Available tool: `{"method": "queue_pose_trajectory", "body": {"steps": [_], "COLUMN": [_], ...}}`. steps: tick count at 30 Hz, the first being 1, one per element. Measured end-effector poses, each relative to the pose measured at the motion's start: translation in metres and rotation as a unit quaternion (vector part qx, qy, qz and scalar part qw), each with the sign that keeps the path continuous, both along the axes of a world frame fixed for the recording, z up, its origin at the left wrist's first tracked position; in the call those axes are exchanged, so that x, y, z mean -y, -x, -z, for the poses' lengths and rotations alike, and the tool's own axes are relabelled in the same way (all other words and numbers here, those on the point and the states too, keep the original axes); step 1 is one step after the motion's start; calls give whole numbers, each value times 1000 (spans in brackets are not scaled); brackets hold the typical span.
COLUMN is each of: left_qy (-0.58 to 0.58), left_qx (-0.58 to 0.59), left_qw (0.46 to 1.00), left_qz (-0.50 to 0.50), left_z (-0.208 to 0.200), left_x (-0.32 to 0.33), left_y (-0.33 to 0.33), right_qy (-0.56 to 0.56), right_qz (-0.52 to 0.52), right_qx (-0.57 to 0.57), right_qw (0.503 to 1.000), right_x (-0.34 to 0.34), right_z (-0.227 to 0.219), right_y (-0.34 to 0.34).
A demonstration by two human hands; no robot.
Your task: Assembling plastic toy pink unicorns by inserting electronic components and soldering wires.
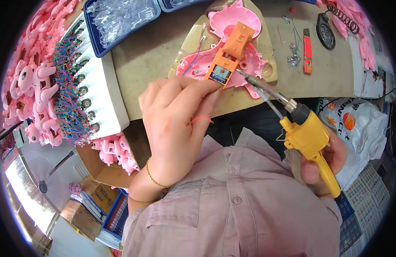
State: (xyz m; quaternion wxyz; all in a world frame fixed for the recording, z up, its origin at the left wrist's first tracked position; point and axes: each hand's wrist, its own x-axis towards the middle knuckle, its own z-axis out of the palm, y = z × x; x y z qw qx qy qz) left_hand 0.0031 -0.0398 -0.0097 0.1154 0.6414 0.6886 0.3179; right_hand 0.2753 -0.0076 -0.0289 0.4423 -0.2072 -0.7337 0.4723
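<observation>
The left hand (174,111) pinches an orange housing (239,39) over the open pink shell (254,64); the right hand's (335,152) fingers wrap a yellow soldering gun (308,133). Soldering appears under way, the shell not yet closed.

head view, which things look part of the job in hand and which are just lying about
Likely in the job:
yellow soldering gun in the right hand
orange housing by the left hand
pink shell beneath

Apparently lying about:
red cutter
white plastic bag

Tray (95,37) left of toy shell (254,58)
</observation>
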Motion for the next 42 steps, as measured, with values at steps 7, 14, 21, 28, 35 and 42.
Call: {"method": "queue_pose_trajectory", "body": {"steps": [7, 14, 21, 28, 35, 42], "left_qy": [-3, 9, 30, 30, 32, 38], "left_qx": [-15, 26, 86, 91, 84, 71], "left_qw": [1000, 999, 996, 995, 996, 997], "left_qz": [-9, -20, -2, -17, -11, -17], "left_z": [2, 3, 4, 6, 6, 5], "left_x": [0, -2, -5, -2, -3, -2], "left_y": [-2, -2, -2, 0, -1, 0], "right_qy": [84, 64, 571, 655, -245, -71], "right_qz": [-84, -93, -98, -134, -12, 79], "right_qx": [17, -21, -109, -52, 45, 9], "right_qw": [993, 993, 808, 742, 968, 994], "right_x": [0, -1, 1, -6, -6, 5], "right_z": [-12, -11, -36, -35, 14, 17], "right_y": [-3, 7, 1, 2, 13, -2]}}
